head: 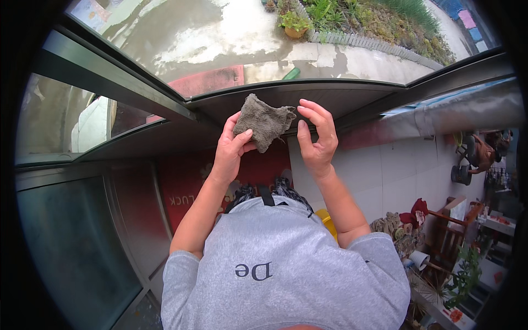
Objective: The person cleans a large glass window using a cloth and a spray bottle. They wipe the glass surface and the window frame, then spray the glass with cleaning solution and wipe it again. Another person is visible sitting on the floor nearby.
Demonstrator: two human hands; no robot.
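A folded grey-brown cloth [265,119] is pinched in my left hand [230,149], the thumb lying over its lower edge. My right hand [319,138] is raised just to the right of the cloth, fingers curved and parted from the thumb. Nothing shows between those fingers, and a small gap separates them from the cloth's frayed corner. Beyond both hands stands a metal-framed glass door [297,84] with a dark lower panel. Through its glass I see wet ground outside.
Underfoot lies a red mat [185,177] bearing writing, beside pale floor tiles [350,169]. Something yellow [327,225] shows behind my right forearm. Wooden furniture [453,218] and potted plants [464,276] stand at right. Outside are a green bottle [292,74] and a potted plant [294,24].
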